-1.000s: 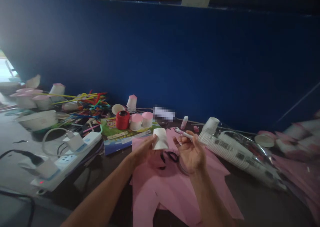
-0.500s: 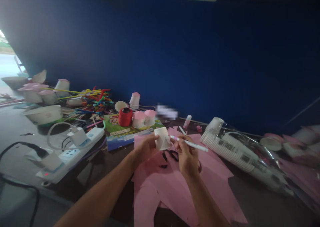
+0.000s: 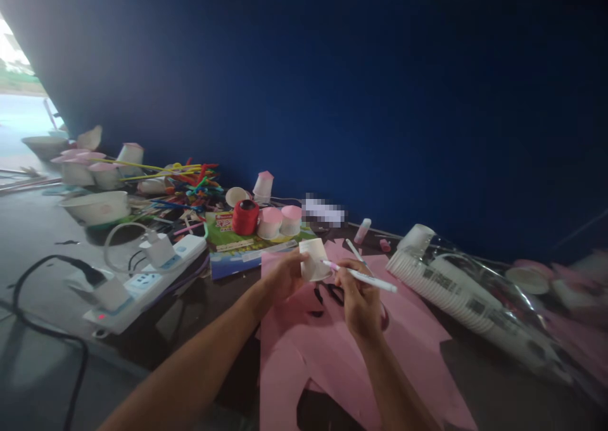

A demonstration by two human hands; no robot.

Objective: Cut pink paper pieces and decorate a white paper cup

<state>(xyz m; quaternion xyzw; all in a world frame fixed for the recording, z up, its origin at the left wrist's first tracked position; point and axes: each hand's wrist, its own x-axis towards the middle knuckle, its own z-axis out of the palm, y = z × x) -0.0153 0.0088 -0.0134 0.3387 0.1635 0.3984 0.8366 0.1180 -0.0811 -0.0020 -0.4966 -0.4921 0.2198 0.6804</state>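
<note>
A small white paper cup [image 3: 313,258] is held by my left hand [image 3: 288,274], whose fingers close on its left side. My right hand [image 3: 360,301] grips a white marker pen [image 3: 370,280] with a pink tip end. The tip is at the cup's right side; whether it touches cannot be made out. Beneath both hands lie cut sheets of pink paper [image 3: 403,355]. Scissors with dark handles [image 3: 332,293] rest on the paper, partly hidden behind my right hand. Another slim white pen [image 3: 354,251] lies just behind that hand.
Left are a power strip [image 3: 152,282], a white bowl [image 3: 97,207] and coloured pipe cleaners [image 3: 199,187]. Red thread [image 3: 246,217] and pink-topped cups [image 3: 291,220] stand on a colourful pad [image 3: 228,267]. A glue stick [image 3: 363,231] and a bagged cup stack [image 3: 446,298] are right.
The view has shifted slightly, so everything sits a little further right. Both hands keep their hold on the cup and the marker, with little other movement.
</note>
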